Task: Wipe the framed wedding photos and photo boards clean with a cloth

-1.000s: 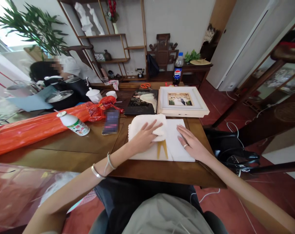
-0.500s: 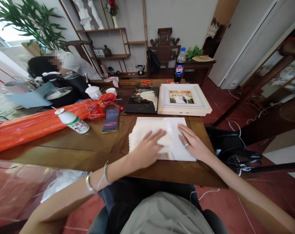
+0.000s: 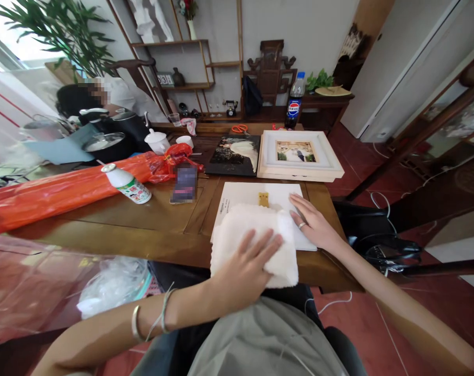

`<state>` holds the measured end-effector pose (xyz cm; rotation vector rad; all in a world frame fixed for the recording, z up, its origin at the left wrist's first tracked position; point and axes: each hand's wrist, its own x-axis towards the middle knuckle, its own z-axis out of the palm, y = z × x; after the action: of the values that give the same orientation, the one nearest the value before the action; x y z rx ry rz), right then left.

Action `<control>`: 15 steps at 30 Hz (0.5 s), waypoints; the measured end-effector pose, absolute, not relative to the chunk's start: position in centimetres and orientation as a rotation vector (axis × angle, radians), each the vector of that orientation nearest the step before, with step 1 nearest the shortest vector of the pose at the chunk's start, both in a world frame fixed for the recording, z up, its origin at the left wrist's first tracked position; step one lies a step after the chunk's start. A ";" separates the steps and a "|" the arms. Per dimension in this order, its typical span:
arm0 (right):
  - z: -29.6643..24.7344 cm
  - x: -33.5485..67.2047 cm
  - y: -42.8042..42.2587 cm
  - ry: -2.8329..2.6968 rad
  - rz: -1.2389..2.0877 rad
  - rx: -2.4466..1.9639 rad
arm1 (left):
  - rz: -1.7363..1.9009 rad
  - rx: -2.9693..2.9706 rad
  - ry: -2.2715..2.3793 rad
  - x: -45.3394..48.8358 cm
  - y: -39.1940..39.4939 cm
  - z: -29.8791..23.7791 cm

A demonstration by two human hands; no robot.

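White cloth (image 3: 244, 224) lies under the flat left hand (image 3: 246, 269) (grip open, palm down, clasping nothing).

A towel (image 3: 256, 235) lies on the near part of a board (image 3: 244, 193) at the table (image 3: 154, 219) edge. The left hand (image 3: 244, 269) rests on the towel, the right hand (image 3: 313, 224) on the board beside it. A framed photo (image 3: 299, 156) sits behind the board. A phone (image 3: 184, 184) lies to the board's left, with a tipped bottle (image 3: 127, 184) further left.

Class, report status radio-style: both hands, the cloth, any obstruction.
Left hand flat on white cloth. Right hand flat on white board beneath it. Cloth overhangs table edge. Picture frame beyond, apart.
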<state>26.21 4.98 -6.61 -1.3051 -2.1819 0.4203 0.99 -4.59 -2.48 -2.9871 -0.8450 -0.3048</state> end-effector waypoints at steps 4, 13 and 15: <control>-6.6 26.1 5.0 -2.186 0.398 -1.301 | -0.248 -2.975 -1.055 -0.3 -3.0 -2.0; -6.8 26.1 5.2 -2.169 0.407 -1.288 | -0.162 -2.720 -1.495 -2.5 2.6 -2.3; -6.8 26.1 5.2 -2.172 0.396 -1.299 | -0.148 -2.805 -1.387 -1.8 -0.1 -2.0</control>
<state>26.10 5.25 -6.84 -1.2986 -2.1721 0.3961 -1.81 -0.07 -2.03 -2.8051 -1.3867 -0.1485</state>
